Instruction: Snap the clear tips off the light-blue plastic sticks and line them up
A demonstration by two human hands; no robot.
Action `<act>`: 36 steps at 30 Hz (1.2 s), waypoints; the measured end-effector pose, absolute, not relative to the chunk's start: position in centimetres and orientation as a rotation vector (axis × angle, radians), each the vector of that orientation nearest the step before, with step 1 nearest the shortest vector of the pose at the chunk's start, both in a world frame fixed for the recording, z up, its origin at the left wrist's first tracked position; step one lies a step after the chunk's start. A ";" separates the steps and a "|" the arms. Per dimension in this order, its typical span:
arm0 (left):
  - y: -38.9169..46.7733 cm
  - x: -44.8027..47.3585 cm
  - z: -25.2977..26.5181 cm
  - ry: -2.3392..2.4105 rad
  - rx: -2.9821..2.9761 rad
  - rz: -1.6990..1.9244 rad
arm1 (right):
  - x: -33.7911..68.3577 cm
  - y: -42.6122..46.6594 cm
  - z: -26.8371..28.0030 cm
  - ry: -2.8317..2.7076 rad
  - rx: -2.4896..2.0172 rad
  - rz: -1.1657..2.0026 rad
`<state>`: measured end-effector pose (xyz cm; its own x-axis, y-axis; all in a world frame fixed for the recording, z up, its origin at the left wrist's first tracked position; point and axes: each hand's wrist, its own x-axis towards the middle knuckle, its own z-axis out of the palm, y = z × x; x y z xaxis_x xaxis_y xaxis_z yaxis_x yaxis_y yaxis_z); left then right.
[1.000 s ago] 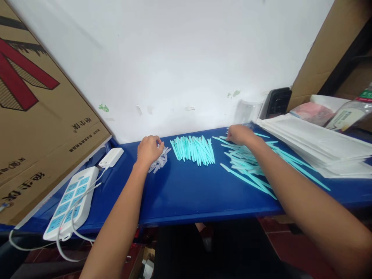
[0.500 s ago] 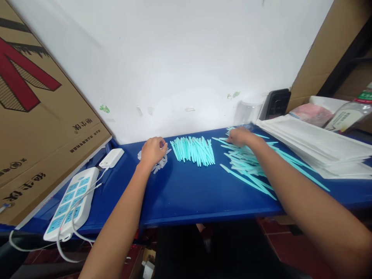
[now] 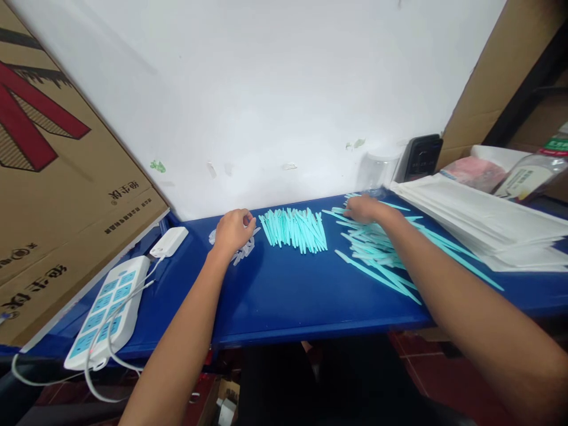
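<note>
**Blue table [image 3: 275,305] below a white wall [image 3: 266,106]**

A broad strip of surface lies open behind the near edge. Farther in, the left hand [image 3: 235,229] curls over translucent pieces [image 3: 244,251]; a row of turquoise sticks [image 3: 293,231] separates it from the right hand [image 3: 364,209], bent at a loose turquoise pile [image 3: 375,245]. Whether either grips anything cannot be told.

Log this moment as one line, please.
left hand: at small clear pieces | right hand: at loose teal sticks | between: bunched teal sticks | both grips: unclear
</note>
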<state>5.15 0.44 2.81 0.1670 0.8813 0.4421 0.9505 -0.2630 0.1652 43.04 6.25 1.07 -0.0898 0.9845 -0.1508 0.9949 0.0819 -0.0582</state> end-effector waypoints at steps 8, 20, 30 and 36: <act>0.6 5.3 2.8 -1.762 -2.326 -0.860 | 42.1 5.2 1.9 2.499 2.227 -0.184; -1.0 9.8 1.9 -1.570 -2.852 -1.490 | 35.6 0.2 4.0 3.069 1.367 -1.287; -1.3 10.6 1.6 -1.575 -2.955 -1.575 | 34.5 -0.3 3.7 3.052 1.312 -1.440; -1.2 10.6 1.3 -1.582 -2.922 -1.645 | 34.6 -0.3 3.9 3.042 1.329 -1.412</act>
